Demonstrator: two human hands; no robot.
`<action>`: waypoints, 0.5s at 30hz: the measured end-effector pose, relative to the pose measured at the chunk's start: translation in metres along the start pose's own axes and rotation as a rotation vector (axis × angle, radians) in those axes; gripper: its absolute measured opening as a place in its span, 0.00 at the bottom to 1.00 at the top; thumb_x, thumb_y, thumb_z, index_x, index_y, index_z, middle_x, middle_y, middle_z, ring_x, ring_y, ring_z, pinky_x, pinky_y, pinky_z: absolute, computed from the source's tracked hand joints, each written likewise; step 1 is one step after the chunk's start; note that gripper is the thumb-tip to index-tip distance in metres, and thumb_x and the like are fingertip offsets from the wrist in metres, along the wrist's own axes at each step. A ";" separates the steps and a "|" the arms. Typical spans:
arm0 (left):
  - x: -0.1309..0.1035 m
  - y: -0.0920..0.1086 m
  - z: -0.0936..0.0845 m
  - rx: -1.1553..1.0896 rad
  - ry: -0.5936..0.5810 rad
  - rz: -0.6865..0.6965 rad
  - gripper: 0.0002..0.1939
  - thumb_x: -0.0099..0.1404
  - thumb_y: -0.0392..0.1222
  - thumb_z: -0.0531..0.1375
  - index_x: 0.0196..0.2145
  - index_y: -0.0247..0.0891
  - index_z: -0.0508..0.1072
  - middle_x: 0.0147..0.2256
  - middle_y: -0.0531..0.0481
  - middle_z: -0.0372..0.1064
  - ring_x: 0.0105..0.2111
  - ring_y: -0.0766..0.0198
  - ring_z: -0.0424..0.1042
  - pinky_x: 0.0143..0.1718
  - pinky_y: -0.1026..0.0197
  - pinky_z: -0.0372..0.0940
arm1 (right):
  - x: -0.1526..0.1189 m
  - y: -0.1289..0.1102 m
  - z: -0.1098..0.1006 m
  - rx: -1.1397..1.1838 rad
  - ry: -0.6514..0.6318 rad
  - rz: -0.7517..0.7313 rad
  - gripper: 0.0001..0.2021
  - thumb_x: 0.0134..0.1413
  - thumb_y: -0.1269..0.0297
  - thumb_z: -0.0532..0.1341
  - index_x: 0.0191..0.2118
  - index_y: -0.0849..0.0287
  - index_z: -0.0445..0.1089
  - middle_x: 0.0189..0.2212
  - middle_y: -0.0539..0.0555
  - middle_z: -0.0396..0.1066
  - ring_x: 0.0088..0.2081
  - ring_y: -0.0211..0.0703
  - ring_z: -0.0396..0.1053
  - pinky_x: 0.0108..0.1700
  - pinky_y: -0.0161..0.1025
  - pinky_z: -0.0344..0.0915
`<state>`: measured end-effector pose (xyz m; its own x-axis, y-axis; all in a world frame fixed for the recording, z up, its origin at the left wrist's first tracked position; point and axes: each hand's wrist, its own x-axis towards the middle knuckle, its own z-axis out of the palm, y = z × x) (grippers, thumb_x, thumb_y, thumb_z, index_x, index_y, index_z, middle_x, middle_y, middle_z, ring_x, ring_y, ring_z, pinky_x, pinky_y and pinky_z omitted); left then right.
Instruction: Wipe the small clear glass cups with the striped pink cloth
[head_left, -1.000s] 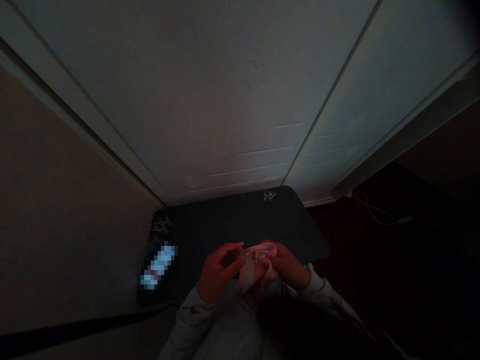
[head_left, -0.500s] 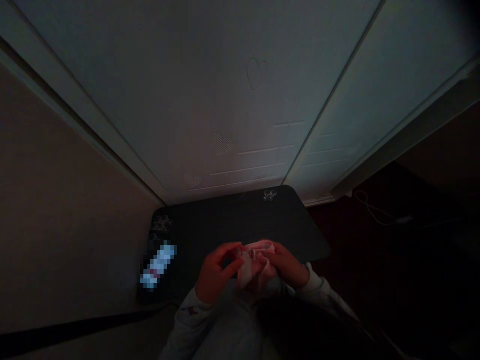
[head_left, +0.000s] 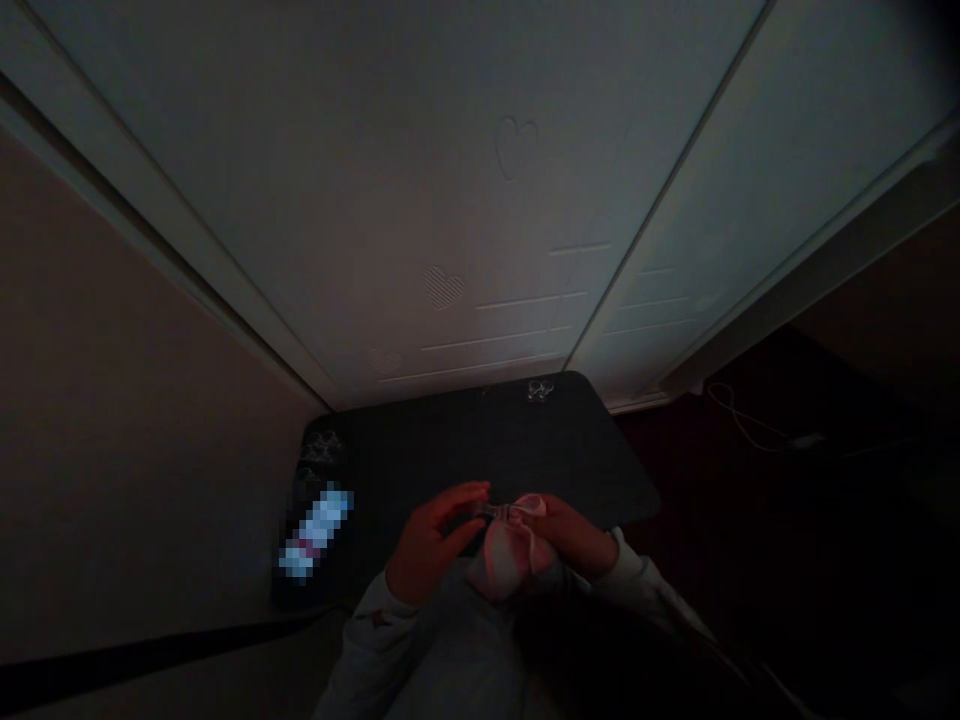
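A pink cloth piece [head_left: 510,560] hangs above my lap, near the front edge of a dark table. My right hand [head_left: 571,532] pinches its upper right part. A small clear piece [head_left: 496,511] sticks out from the cloth toward the left. My left hand [head_left: 439,535] has its thumb and fingers at the left end of that clear piece, curled round it. The light is dim, and fine detail at the fingertips is hard to make out.
The dark table [head_left: 442,440] bears small clear pieces [head_left: 539,390] at the back right and more clear pieces [head_left: 321,447] at the back left. A blurred bright object [head_left: 316,532] lies at the left. Behind stand pale panels [head_left: 375,200]; a white cable [head_left: 750,425] lies right.
The pink cloth now hangs lower and more gathered below the clear piece, which shows more plainly between my hands. My left hand has shifted slightly left.
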<state>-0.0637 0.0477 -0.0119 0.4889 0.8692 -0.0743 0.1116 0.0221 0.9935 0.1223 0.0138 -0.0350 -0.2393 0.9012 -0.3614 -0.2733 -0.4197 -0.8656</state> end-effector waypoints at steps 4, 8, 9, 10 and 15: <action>0.000 0.001 0.001 0.038 0.050 -0.036 0.16 0.54 0.39 0.58 0.42 0.38 0.68 0.42 0.45 0.69 0.40 0.61 0.68 0.44 0.58 0.62 | 0.000 -0.001 0.003 0.013 0.057 0.018 0.13 0.39 0.57 0.63 0.27 0.63 0.68 0.24 0.49 0.69 0.27 0.35 0.65 0.35 0.35 0.60; 0.001 -0.003 0.001 0.030 0.120 -0.040 0.17 0.54 0.42 0.58 0.42 0.38 0.66 0.37 0.47 0.70 0.38 0.62 0.68 0.42 0.59 0.62 | -0.001 -0.004 0.005 0.007 0.004 -0.019 0.13 0.43 0.57 0.61 0.31 0.63 0.70 0.27 0.52 0.70 0.32 0.40 0.67 0.39 0.38 0.61; 0.001 -0.004 0.001 0.024 0.133 -0.042 0.16 0.54 0.42 0.58 0.42 0.38 0.66 0.36 0.48 0.70 0.37 0.63 0.68 0.41 0.60 0.62 | -0.001 -0.005 0.005 -0.016 -0.020 -0.045 0.13 0.44 0.57 0.61 0.33 0.63 0.70 0.29 0.52 0.71 0.34 0.41 0.67 0.41 0.39 0.60; 0.001 -0.005 0.001 0.023 0.143 -0.048 0.15 0.54 0.42 0.58 0.40 0.38 0.66 0.34 0.49 0.69 0.35 0.63 0.68 0.39 0.60 0.62 | -0.001 -0.005 0.005 -0.043 -0.032 -0.073 0.14 0.44 0.57 0.60 0.34 0.63 0.70 0.30 0.53 0.71 0.36 0.42 0.67 0.42 0.39 0.60; 0.002 -0.005 0.002 0.055 0.142 -0.083 0.11 0.55 0.44 0.57 0.34 0.37 0.67 0.31 0.51 0.68 0.32 0.65 0.67 0.34 0.63 0.61 | -0.002 0.001 0.003 -0.180 0.057 -0.178 0.13 0.46 0.58 0.60 0.37 0.61 0.67 0.29 0.51 0.69 0.31 0.38 0.65 0.34 0.36 0.61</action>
<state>-0.0614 0.0482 -0.0175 0.3492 0.9266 -0.1393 0.1961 0.0731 0.9779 0.1197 0.0108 -0.0337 -0.1481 0.9660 -0.2120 -0.1353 -0.2322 -0.9632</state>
